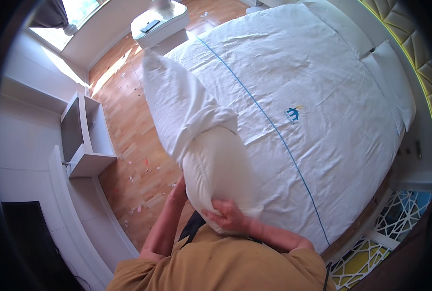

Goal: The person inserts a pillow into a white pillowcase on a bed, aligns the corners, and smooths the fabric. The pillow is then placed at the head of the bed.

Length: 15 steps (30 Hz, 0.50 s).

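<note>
The bed (332, 150) lies right, littered floor (134, 140) left; over their border, a white case (184, 104) covers the far part of a pillow (223, 157). The right hand (228, 216) clenches its near end; the left hand (178, 190), partly hidden, has an unclear hold. A slackened grip might drop it floorward.

From my end, the pillow (221, 165) looks like soft, matt cream cloth, and the case (177, 102) is smooth white cloth, creased, with a faint sheen. Bedspread (322, 77): white cloth too, matt and wrinkly. Floor (131, 126) reads to me as wood-look planks, slightly glossy. Shirt's (225, 262) matt cloth. Headboard (405, 41) seems smooth, leathery, kinda shiny.
</note>
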### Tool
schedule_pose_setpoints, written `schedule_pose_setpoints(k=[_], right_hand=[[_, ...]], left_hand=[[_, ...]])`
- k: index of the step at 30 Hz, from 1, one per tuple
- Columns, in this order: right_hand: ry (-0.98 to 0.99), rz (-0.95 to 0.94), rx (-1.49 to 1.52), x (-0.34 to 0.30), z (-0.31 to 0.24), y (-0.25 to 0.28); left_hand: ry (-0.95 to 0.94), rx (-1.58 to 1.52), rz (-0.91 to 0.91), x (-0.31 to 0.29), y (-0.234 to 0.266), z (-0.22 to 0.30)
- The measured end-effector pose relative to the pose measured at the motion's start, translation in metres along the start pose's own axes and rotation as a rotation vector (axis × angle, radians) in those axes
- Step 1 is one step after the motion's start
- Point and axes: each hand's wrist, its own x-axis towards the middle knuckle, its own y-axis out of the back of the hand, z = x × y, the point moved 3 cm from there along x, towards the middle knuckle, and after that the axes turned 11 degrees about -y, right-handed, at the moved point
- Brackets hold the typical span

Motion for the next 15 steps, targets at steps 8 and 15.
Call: schedule_pose_setpoints(k=[8, 15], right_hand=[[0.421, 0.059, -0.410, -0.004, -0.052, -0.012], [0.312, 0.351, -0.858, 0.021, -0.033, -0.012]], left_hand=[[0.113, -0.164, 0.091, 0.017, 0.034, -0.041], [0.241, -0.169, 0.069, 0.093, 0.037, -0.115]])
